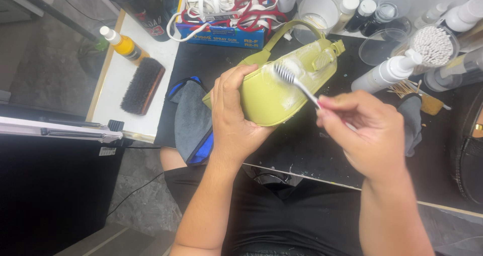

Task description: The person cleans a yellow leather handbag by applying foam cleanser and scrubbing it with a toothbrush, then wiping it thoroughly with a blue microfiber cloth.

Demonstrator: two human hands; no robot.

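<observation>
Fingers (236, 92) of the left hand (236, 120) are wrapped over the near edge of a lime-green handbag (282, 92), which is held tilted above a black desk (302, 150), its strap arching toward the far side. Fingers (334, 107) of the right hand (370, 133) are closed around the handle of a toothbrush (297, 82), whose bristled head is pressed against the bag's upper face, where a whitish foam is smeared. A grey cloth with blue trim (191, 120) is seen lying on the desk just under the left wrist, partly covered by the bag. To the left, a dark-bristled wooden brush (143, 85) and an orange squeeze bottle with a white cap (123, 44) are laid on a white surface (113, 85) beside the desk. Behind the bag, a blue box heaped with white and red cords (224, 19) is placed near a clear plastic cup (317, 14). On the right, a white pump bottle (387, 72) is set close to a round container of cotton swabs (432, 45), with small bottles ranged behind them. The person's lap, in black clothing, is visible below the desk's edge.
</observation>
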